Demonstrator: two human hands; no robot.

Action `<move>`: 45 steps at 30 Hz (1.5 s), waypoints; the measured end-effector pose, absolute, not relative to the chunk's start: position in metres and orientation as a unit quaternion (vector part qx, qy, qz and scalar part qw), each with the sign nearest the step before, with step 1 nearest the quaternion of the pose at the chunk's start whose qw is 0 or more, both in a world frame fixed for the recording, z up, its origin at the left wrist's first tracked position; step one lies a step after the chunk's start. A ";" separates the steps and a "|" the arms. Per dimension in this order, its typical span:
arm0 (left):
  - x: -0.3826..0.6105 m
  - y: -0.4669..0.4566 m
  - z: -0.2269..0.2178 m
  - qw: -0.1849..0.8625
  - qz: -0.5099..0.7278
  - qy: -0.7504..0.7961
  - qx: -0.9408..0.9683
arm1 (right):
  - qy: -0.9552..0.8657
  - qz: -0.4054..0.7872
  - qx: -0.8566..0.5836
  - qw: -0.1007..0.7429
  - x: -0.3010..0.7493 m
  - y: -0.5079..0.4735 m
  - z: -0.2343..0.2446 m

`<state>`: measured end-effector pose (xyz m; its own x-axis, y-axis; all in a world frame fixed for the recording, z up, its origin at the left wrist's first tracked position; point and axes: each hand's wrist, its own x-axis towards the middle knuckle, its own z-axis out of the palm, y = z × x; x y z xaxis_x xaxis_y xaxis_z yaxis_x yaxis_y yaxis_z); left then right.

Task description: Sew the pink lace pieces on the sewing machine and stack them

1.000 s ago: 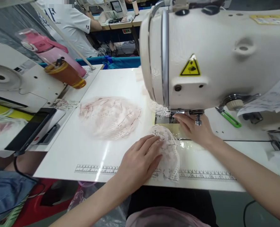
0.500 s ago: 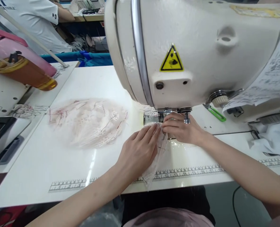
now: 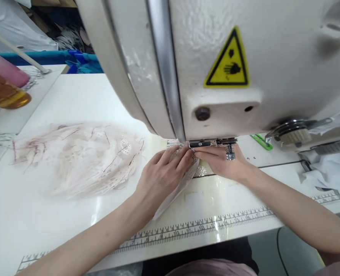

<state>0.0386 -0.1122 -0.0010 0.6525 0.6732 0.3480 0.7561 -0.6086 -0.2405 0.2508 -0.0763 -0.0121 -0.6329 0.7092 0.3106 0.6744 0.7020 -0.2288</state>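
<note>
My left hand (image 3: 164, 170) lies over a strip of sheer pale lace fabric (image 3: 172, 197), fingers pressed together and holding it at the sewing machine (image 3: 200, 144). The fabric trails from beneath the palm toward the front of the table. My right hand (image 3: 223, 161) is closed at the fabric's edge, its fingertips close to those of my left hand. The machine head hides part of the right fingers. Both hands are just below the presser foot area, where the needle cannot be made out. A loose pile of sheer pinkish lace (image 3: 80, 159) lies to the left.
The white table (image 3: 72, 97) has a printed ruler (image 3: 201, 228) along its front edge. Green thread snips (image 3: 262, 142) and white cloth (image 3: 331, 172) lie to the right. An amber cup (image 3: 7, 92) and a pink bottle (image 3: 10, 69) stand left. Another person's white clothing (image 3: 17, 28) shows behind.
The view has moved closer to the machine. My left hand, still on the fabric, is nearer the machine head, and the trailing fabric now slants left under the palm. The right hand stays beside it.
</note>
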 end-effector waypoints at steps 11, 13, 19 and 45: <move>0.039 -0.109 0.002 0.196 -0.127 -0.392 -0.890 | -0.892 0.102 -0.391 0.203 0.247 -0.076 -0.009; 0.039 -0.109 0.004 0.213 -0.119 -0.385 -0.890 | -0.889 0.107 -0.401 0.194 0.247 -0.077 -0.009; 0.039 -0.109 0.001 0.211 -0.126 -0.385 -0.890 | -0.889 0.094 -0.415 0.172 0.247 -0.078 -0.007; 0.005 -0.176 0.025 0.102 -0.169 -0.401 -0.894 | -0.904 -0.118 -0.292 0.289 0.246 -0.079 -0.007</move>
<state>0.0053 -0.1762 0.0253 0.6208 0.6831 0.3845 0.7523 -0.6571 -0.0472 0.2460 -0.0790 -0.0066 -0.6620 0.4596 0.5921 0.5959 0.8018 0.0438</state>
